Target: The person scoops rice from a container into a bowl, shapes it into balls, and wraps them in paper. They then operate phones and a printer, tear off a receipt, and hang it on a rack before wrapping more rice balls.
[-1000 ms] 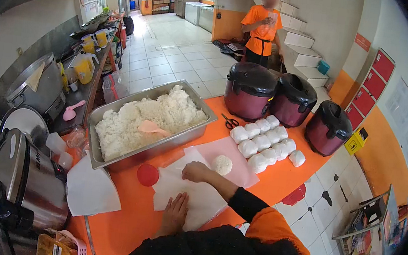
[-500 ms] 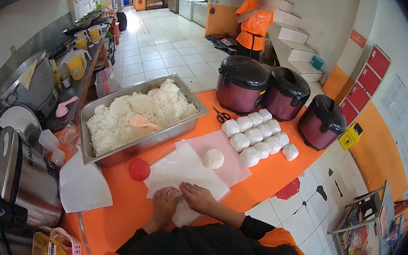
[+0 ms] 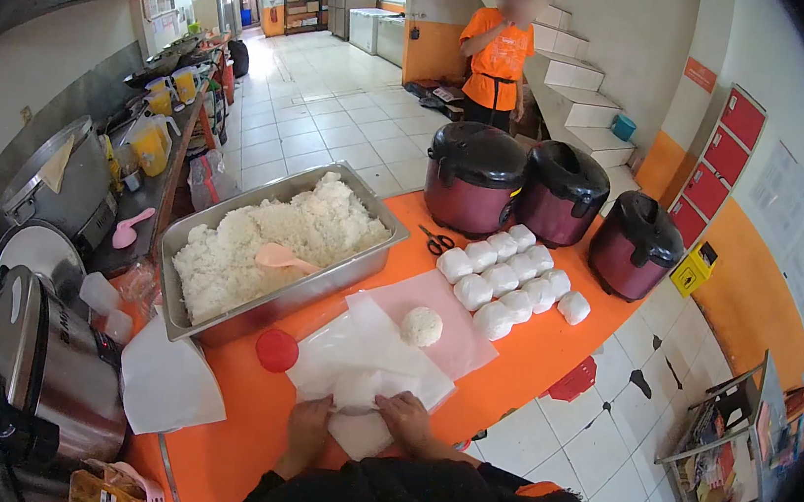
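Seemingly left hand and right hand pinch paper.

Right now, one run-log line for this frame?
left hand: grips paper sheet | right hand: grips same sheet | rice ball: bare on pink sheet, untouched | rice tray: behind sheets

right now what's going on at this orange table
A person at the orange table holds a white paper sheet with the left hand and the right hand, lifting its near edge. A bare rice ball sits on a pink sheet beyond, beside rows of wrapped parcels. A steel tray of cooked rice is on the left. A second person stands by the stairs.
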`<control>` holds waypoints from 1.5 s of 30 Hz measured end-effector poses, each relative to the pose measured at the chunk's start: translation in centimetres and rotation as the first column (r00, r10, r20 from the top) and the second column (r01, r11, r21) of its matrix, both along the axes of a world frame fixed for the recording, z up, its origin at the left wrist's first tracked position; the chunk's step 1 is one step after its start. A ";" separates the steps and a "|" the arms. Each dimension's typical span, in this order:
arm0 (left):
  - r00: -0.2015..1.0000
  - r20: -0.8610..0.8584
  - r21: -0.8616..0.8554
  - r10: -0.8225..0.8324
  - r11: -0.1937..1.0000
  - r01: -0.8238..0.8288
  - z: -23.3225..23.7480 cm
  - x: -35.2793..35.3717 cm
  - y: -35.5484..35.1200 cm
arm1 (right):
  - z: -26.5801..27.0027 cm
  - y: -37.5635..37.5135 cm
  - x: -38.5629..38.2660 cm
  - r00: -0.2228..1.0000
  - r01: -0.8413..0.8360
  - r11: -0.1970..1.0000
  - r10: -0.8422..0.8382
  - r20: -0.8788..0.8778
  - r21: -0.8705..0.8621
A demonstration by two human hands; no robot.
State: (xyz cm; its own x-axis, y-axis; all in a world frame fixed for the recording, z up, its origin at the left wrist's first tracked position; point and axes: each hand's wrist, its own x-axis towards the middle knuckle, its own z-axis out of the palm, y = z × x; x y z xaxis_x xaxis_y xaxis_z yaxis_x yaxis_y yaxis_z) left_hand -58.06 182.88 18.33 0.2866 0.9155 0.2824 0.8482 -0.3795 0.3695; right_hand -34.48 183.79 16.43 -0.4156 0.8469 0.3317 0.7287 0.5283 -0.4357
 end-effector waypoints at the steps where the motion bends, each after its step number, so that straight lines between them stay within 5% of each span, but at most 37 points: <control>1: 0.999 0.034 -0.031 -0.005 0.999 0.006 0.5 -0.2 0.3 | 0.5 0.4 0.3 1.000 -0.010 0.996 0.012 0.015 -0.087; 4: 0.991 0.136 -0.142 0.002 0.990 0.017 2.2 -0.6 2.2 | 0.7 2.5 0.3 0.992 0.027 0.953 -0.064 -0.113 -0.302; 7: 0.989 0.132 -0.367 0.066 0.930 -0.013 3.9 -1.1 4.1 | 4.2 5.3 0.0 0.988 0.077 0.794 -0.144 -0.063 -0.603; 9: 0.994 -0.001 -0.552 0.108 0.829 -0.091 4.8 -1.0 6.4 | 5.3 6.4 -1.0 0.993 0.113 0.877 -0.083 0.084 -0.467; 11: 0.992 -0.116 -0.145 0.054 0.987 -0.070 5.2 -0.1 7.3 | 5.9 7.5 -1.5 0.981 0.059 0.940 0.008 0.194 -0.335; 13: 0.964 -0.250 0.017 -0.093 0.995 0.101 5.4 0.1 8.5 | 5.7 8.6 -1.7 0.952 -0.065 0.968 0.133 0.274 -0.244; 15: 0.861 -0.351 -0.123 -0.367 0.930 0.346 5.2 0.0 9.7 | 5.3 8.9 -2.3 0.937 -0.041 0.960 0.133 0.324 -0.276; 16: 0.861 -0.352 -0.107 -0.366 0.930 0.351 4.8 0.0 9.8 | 5.2 9.0 -2.5 0.927 -0.028 0.957 0.133 0.350 -0.289; 21: 0.925 -0.252 -0.026 -0.285 0.957 0.288 3.9 -0.2 7.4 | 4.3 6.0 -2.5 0.980 0.077 0.979 -0.039 0.196 -0.189; 24: 0.988 -0.121 0.181 -0.095 0.977 0.116 2.3 0.1 4.7 | 3.5 3.4 -2.6 0.987 0.148 0.969 -0.134 0.085 -0.200; 28: 0.978 0.140 0.065 0.153 0.984 -0.163 0.4 2.0 0.9 | 1.6 0.7 -4.1 0.949 0.235 0.945 -0.273 -0.156 -0.227; 30: 0.903 0.357 -0.073 0.240 0.971 -0.229 0.7 3.4 -0.9 | 2.5 -0.3 -5.2 0.853 0.263 0.888 -0.397 -0.339 -0.378; 32: 0.753 0.539 -0.388 0.376 0.905 -0.175 1.0 4.3 -1.8 | 3.7 -0.6 -5.8 0.671 0.200 0.782 -0.549 -0.499 -0.591; 33: 0.658 0.596 -0.525 0.460 0.843 -0.114 1.3 4.7 -2.2 | 2.6 -0.5 -6.1 0.630 0.203 0.823 -0.525 -0.572 -0.531; 35: 0.593 0.727 -0.470 0.346 0.880 0.063 2.8 5.5 -2.2 | 0.4 0.4 -6.6 0.542 0.221 0.891 -0.450 -0.710 -0.396; 39: 0.615 0.785 -0.218 0.073 0.962 0.165 4.1 7.0 -2.3 | 2.6 2.4 -7.0 0.262 0.215 0.794 -0.608 -0.750 -0.569; 41: 0.519 0.854 -0.144 0.039 0.976 0.163 3.9 8.1 -2.1 | 8.3 1.5 -6.7 0.099 0.016 0.710 -0.702 -0.705 -0.704; 42: 0.469 0.883 -0.105 0.017 0.981 0.161 4.0 8.5 -1.8 | 9.3 1.3 -6.6 0.173 0.082 0.741 -0.669 -0.723 -0.667; 45: 0.013 0.971 -0.230 0.239 0.917 0.325 5.7 9.1 -1.3 | 10.5 1.5 -5.6 0.396 0.240 0.840 -0.542 -0.741 -0.487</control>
State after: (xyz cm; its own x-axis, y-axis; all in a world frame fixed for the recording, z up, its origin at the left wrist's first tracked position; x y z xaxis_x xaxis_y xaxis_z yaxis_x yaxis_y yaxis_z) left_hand -48.92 181.58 24.04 0.0339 0.9982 0.0487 -0.4615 -0.0276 0.8867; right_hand -40.11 185.34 26.88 0.3326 0.9418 0.0491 0.0285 0.0420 -0.9987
